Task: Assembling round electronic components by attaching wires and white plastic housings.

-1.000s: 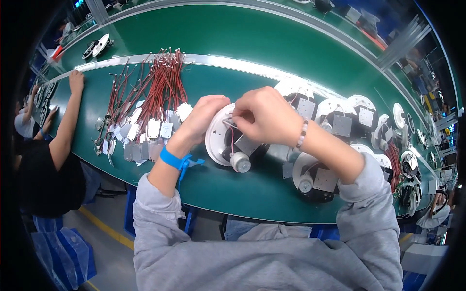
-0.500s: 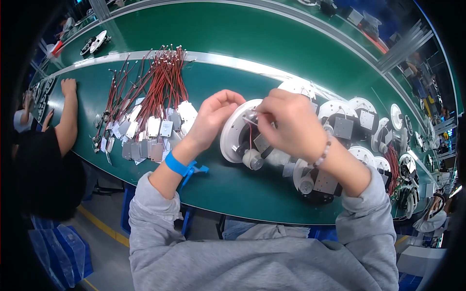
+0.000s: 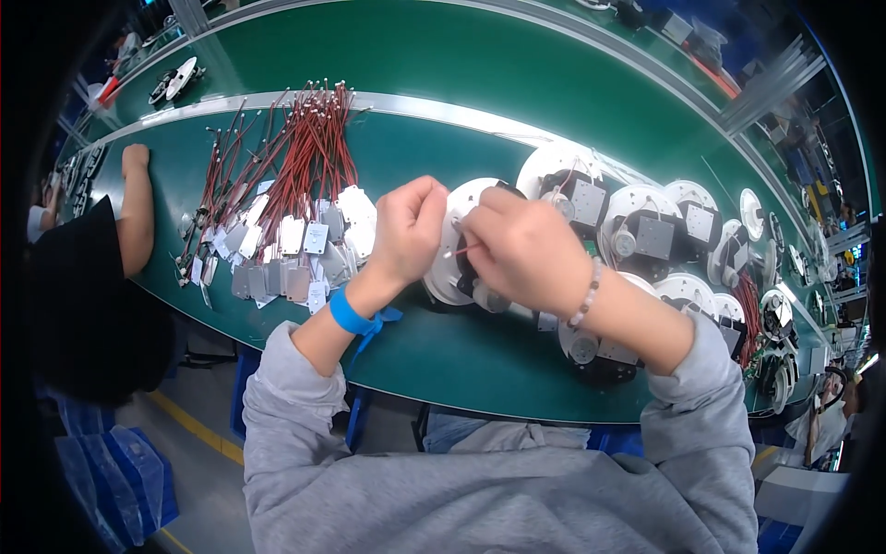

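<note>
Hands, left (image 3: 411,226) and right (image 3: 517,247), have drawn closer, both pinching a red wire (image 3: 464,248) over the white disc (image 3: 448,272)

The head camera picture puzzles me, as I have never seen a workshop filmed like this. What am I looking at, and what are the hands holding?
The camera sits on a person's head and looks down; its wide lens bends straight edges. The grey sleeves belong to that person. Both hands work over a white round unit on a green table. The left hand and right hand pinch a thin red wire between them. To the left lies a bundle of red wires with small plates; to the right, more white round units. Another person's arm rests at far left.
</note>
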Demonstrator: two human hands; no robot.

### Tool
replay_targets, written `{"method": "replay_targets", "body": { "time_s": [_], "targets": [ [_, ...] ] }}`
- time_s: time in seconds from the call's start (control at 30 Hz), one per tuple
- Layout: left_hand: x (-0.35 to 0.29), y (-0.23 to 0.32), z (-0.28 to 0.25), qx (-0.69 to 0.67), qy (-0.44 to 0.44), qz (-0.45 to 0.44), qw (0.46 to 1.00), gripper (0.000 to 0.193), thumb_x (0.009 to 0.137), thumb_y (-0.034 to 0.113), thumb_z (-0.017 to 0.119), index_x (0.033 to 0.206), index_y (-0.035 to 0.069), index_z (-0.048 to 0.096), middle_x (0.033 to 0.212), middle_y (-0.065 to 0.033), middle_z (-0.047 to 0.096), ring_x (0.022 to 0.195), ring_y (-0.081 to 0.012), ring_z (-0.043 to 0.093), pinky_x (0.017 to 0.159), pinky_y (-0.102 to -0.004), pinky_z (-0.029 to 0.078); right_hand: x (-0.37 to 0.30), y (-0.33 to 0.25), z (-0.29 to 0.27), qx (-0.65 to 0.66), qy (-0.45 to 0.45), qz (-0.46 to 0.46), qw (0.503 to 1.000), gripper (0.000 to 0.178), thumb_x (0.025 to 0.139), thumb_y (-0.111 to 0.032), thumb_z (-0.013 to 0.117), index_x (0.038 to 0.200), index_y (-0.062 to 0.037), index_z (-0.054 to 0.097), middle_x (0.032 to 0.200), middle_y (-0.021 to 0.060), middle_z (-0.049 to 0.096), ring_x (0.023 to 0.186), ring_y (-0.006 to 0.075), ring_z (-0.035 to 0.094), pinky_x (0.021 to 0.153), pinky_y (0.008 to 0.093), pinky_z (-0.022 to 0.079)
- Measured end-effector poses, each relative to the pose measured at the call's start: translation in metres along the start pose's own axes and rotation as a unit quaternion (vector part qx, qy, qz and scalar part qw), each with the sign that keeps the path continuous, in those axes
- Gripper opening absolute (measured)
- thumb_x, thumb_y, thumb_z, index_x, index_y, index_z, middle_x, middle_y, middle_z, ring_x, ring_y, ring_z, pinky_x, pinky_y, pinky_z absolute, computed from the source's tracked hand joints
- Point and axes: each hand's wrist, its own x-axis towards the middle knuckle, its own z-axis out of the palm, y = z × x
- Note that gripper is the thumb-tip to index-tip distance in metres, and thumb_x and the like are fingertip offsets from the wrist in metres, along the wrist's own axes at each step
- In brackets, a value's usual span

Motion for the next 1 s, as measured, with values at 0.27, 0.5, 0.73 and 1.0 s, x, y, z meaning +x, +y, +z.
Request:
{"method": "replay_targets", "body": {
  "time_s": [0.27, 0.5, 0.73, 1.0],
  "targets": [
    [0.0, -0.012, 0.006, -0.126, -0.031, -0.057, 0.99, 0.022, 0.084, 0.013, 0.04, 0.07, -0.001, 0.051, 0.059, 0.0004, 0.046, 0.058, -0.0039, 0.041, 0.048, -0.0206, 0.034, -0.002, 0.002, 0.006, -0.07, -0.007, 0.003, 0.998, 0.008, 0.059, -0.002, 0.056, 0.064, -0.0033, 0.049, 0.063, 0.009, 0.045, 0.052, 0.0241, 0.051, 0.042, 0.0326, 0.041],
    [0.007, 0.002, -0.003, -0.354, -0.074, -0.268, 0.893, 0.014, 0.082, 0.014, 0.041, 0.083, 0.003, 0.049, 0.069, -0.0016, 0.053, 0.049, -0.0042, 0.044, 0.038, -0.0163, 0.03, 0.006, 0.008, 0.004, -0.004, -0.038, 0.071, 0.997, 0.036, 0.062, -0.001, 0.057, 0.097, 0.0039, 0.047, 0.084, 0.0151, 0.045, 0.065, 0.0309, 0.054, 0.055, 0.0363, 0.046],
    [0.012, -0.001, -0.014, -0.313, -0.158, -0.305, 0.885, 0.014, 0.08, 0.011, 0.05, 0.087, 0.0, 0.053, 0.073, -0.0033, 0.057, 0.047, 0.0003, 0.042, 0.035, -0.0126, 0.024, 0.022, 0.02, -0.01, -0.028, 0.085, 0.061, 0.994, 0.015, 0.072, -0.008, 0.055, 0.083, 0.0012, 0.05, 0.071, 0.0153, 0.051, 0.059, 0.029, 0.054, 0.05, 0.0348, 0.043],
    [0.013, -0.002, -0.015, -0.322, -0.175, -0.298, 0.882, 0.012, 0.08, 0.01, 0.048, 0.086, 0.0, 0.053, 0.072, -0.0019, 0.056, 0.047, 0.0008, 0.041, 0.036, -0.0123, 0.023, 0.015, 0.024, -0.025, 0.064, -0.044, 0.147, 0.986, 0.023, 0.079, -0.018, 0.042, 0.066, 0.0003, 0.049, 0.056, 0.0184, 0.05, 0.054, 0.0352, 0.05, 0.051, 0.0389, 0.04]
  ]
}}
